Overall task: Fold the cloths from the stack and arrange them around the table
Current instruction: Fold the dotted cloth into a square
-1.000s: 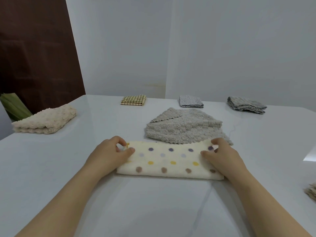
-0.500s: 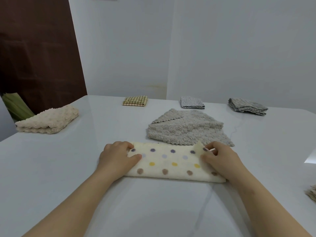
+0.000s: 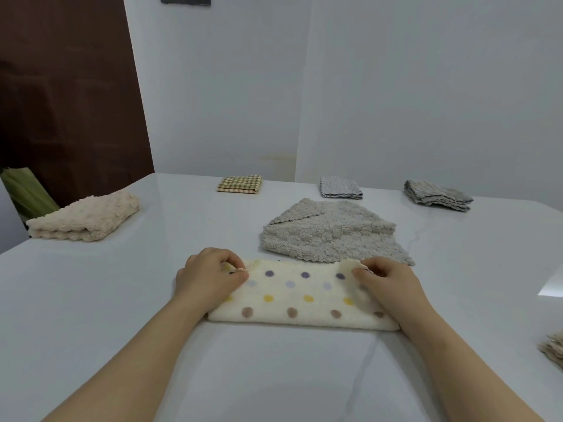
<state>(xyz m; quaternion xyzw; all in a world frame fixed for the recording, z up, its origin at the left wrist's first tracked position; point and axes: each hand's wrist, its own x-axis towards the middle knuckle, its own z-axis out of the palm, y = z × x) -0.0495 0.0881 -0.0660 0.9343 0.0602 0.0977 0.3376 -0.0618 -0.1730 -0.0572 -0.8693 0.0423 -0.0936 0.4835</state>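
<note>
Both hands, left hand (image 3: 210,278) and right hand (image 3: 387,287), pinch the dotted cloth's (image 3: 301,300) far corners, its long axis running left-right.

Dotted cloth (image 3: 304,296) in both hands' grip

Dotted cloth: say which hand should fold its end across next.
Right, probably: the right hand pinches a far corner lifted off the dotted cloth, while the left hand pinches its corner low against the cloth.
</note>
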